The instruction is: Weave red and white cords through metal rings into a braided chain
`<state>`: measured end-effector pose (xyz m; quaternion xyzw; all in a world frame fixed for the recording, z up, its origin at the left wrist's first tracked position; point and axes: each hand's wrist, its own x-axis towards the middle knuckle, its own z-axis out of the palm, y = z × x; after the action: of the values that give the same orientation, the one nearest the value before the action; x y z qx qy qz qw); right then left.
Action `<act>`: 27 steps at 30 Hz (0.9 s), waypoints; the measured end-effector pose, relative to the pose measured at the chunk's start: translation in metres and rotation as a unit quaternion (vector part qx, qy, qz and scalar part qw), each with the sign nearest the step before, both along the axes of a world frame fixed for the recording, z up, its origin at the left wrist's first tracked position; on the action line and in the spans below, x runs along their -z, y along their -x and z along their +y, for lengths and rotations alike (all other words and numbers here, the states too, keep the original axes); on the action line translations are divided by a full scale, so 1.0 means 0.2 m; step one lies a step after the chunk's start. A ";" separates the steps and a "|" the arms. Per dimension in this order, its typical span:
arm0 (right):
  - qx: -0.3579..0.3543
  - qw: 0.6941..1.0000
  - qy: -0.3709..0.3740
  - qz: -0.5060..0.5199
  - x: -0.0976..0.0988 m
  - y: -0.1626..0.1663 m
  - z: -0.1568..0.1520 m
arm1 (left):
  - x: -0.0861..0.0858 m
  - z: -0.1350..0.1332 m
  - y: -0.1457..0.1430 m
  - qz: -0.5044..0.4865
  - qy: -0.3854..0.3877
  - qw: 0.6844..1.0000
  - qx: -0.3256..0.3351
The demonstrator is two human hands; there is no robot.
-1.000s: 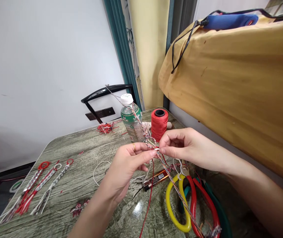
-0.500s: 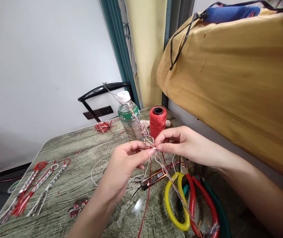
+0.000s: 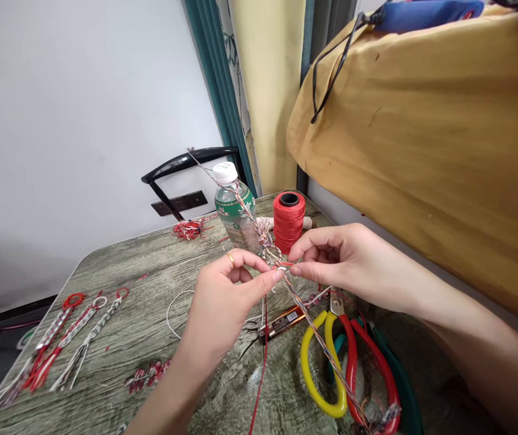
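My left hand [image 3: 226, 296] and my right hand [image 3: 335, 257] meet above the table, both pinching a thin braided cord [image 3: 313, 329] of red, white and blue threads at the same spot. The cord runs up and left past a water bottle [image 3: 234, 211] and down to the right over the scissors. A red thread [image 3: 262, 356] hangs from the pinch toward the table's front edge. A ring shows on one finger of my left hand. Just behind my fingers stands a red thread spool [image 3: 288, 220].
Yellow-handled scissors [image 3: 320, 368] and red-handled scissors [image 3: 367, 374] lie at the front right on the grey wood-grain table [image 3: 150, 266]. A lighter [image 3: 281, 320] lies under my hands. Three finished braided pieces [image 3: 68, 338] lie at left. Thread scraps [image 3: 188, 228], a black chair [image 3: 186, 175] and a yellow-covered bed [image 3: 422, 139] are behind.
Both hands have stayed at the same pinch on the cord, shifting slightly up and left. My left fingers have curled more and the small loop near the pinch has drawn tighter.
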<state>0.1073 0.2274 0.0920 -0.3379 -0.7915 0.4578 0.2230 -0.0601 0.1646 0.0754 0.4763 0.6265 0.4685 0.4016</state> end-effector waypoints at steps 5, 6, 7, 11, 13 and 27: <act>-0.003 0.999 0.018 -0.033 -0.01 0.00 -0.01 | -0.02 -0.01 -0.02 0.026 0.034 0.999 -0.009; -0.003 0.999 0.022 -0.033 -0.01 0.00 -0.01 | -0.02 -0.01 -0.02 0.034 0.041 0.999 -0.009; -0.005 0.999 0.025 -0.032 0.00 0.01 -0.01 | -0.02 -0.01 -0.02 0.040 0.047 0.998 -0.007; -0.024 0.998 0.050 -0.028 0.00 0.01 0.00 | -0.03 -0.01 -0.01 0.033 0.057 0.998 0.021; -0.040 0.997 0.066 -0.026 0.00 0.01 0.00 | -0.03 -0.02 -0.01 0.024 0.060 0.997 0.034; -0.095 0.988 0.117 -0.036 0.02 -0.01 0.02 | -0.05 -0.02 0.01 0.015 0.099 0.993 0.062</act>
<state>0.1087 0.2308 0.0887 -0.3015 -0.7683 0.5541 0.1089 -0.0625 0.1612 0.0851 0.4793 0.6448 0.3710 0.4657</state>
